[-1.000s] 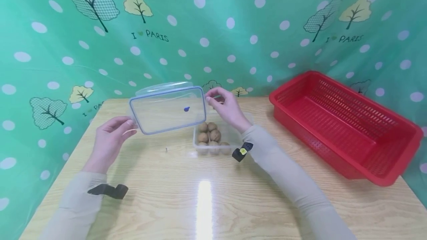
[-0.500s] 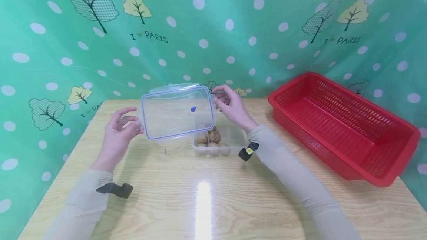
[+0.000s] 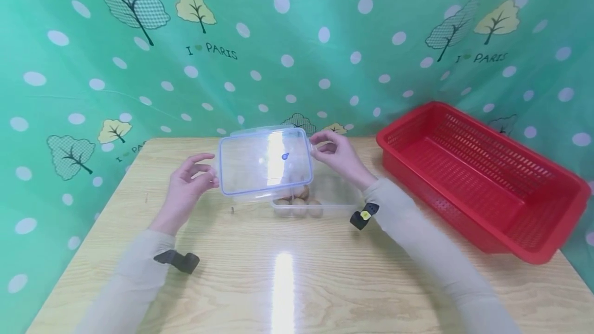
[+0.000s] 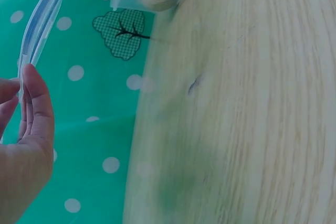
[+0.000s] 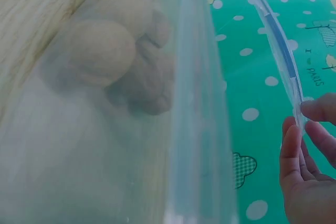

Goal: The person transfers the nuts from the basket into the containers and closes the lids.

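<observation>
A clear plastic lid with a blue seal hangs tilted in the air between both hands. My left hand pinches its left edge; in the left wrist view thumb and fingers meet on the lid's rim. At the opposite end my right hand pinches the right edge. Below and behind the lid stands a clear plastic container holding several round brown walnut-like balls in its left part. The lid overlaps the container's left part in the head view and partly covers the balls.
On the right of the wooden table sits a large red plastic basket with perforated walls. A tiny dark speck lies left of the container. A green dotted cloth hangs behind the table.
Both hands have moved right with the lid, which now overlaps the container more and hides more of the balls. The container and basket stay where they were.
</observation>
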Motion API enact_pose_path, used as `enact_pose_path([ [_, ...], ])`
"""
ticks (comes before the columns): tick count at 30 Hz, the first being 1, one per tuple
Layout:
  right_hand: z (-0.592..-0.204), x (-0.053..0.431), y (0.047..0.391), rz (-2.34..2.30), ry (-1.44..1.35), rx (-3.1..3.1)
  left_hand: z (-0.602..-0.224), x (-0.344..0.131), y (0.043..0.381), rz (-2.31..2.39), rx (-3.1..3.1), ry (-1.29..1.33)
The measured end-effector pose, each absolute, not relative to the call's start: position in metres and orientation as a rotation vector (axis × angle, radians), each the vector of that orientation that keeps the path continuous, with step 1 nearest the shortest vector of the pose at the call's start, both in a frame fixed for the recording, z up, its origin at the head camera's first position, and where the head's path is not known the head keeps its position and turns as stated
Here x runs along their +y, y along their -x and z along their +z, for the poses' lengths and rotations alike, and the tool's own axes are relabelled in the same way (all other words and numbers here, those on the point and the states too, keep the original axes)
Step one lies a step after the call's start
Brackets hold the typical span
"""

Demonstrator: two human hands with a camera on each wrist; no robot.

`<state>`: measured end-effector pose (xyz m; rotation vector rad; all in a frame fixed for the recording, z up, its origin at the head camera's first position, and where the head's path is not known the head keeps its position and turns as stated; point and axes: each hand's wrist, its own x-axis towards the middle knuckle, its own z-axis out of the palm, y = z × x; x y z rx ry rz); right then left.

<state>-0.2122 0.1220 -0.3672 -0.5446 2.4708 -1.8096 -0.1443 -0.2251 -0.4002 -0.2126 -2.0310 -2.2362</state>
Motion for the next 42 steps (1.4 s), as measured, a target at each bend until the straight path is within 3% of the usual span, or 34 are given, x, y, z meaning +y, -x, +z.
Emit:
enact_pose_path([
  [42, -0.381, 0.214, 0.173, -1.304, 0.393, 2.744, -0.411, -0.146, 0.168, -2.083, -2.495, 0.239],
])
